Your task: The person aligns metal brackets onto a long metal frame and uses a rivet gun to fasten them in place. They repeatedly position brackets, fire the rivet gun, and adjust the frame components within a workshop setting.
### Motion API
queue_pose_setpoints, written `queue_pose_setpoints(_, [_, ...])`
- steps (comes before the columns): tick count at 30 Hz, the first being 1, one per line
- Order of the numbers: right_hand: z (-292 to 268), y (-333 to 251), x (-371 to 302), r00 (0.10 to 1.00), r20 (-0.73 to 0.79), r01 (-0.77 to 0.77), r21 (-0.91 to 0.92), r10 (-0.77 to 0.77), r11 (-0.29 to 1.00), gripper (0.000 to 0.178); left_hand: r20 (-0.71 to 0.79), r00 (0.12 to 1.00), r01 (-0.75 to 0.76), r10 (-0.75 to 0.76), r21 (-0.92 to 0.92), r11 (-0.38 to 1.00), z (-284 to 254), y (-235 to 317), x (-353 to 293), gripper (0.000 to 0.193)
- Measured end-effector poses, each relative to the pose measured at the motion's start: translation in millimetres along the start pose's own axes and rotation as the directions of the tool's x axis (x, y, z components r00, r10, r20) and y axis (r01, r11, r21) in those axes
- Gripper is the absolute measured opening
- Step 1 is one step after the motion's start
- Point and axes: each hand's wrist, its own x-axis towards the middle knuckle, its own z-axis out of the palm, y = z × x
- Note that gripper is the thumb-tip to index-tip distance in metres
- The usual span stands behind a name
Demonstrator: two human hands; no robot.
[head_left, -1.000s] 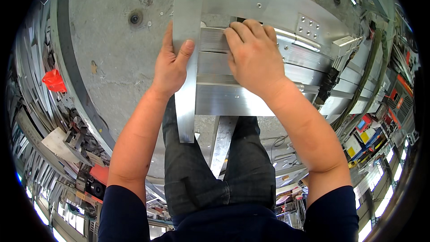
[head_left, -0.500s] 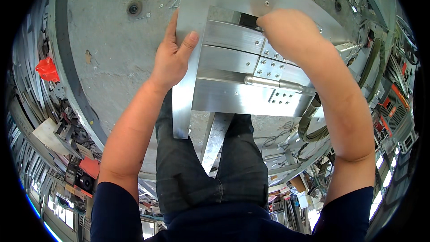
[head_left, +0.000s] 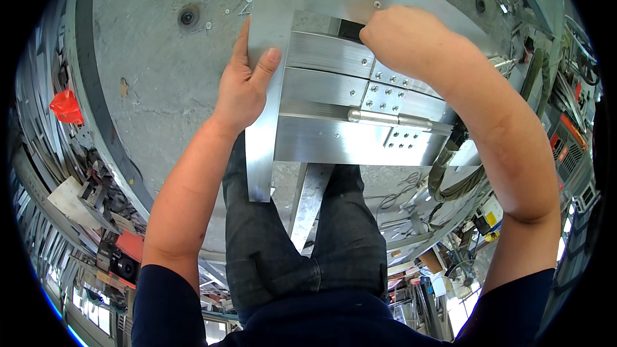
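A large brushed-metal frame [head_left: 267,93] with a broad flat plate across its far side lies before me, above my legs. My left hand [head_left: 241,93] grips the frame's left edge, thumb on top and fingers along the side. My right hand [head_left: 405,38] is closed in a fist at the frame's far inner edge, beside a small black block [head_left: 350,29]; whatever its fingers hold is hidden. Below that hand sits a hinge [head_left: 385,96] with several screws, fixed across metal bars [head_left: 324,83]. A round cylindrical hinge [head_left: 390,118] lies on the nearer bars.
The grey concrete floor [head_left: 154,71] bears a few loose screws [head_left: 246,6] left of the frame. A red bag [head_left: 66,107] and stacked metal strips lie at far left. Cables [head_left: 459,186], an orange-and-black machine [head_left: 569,148] and scrap crowd the right.
My right elbow has swung outward to the right and the fist has turned slightly, staying at the same spot. My left hand keeps its grip on the frame.
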Motion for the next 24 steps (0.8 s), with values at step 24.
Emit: queue_pose_setpoints(24, [-6,-34,-17,0.975,-0.162,0.171,0.093,-0.155,0.981,0.016,-0.029,0.999,-0.013,0.015,0.079,0.997,-1,4,-2,0.068])
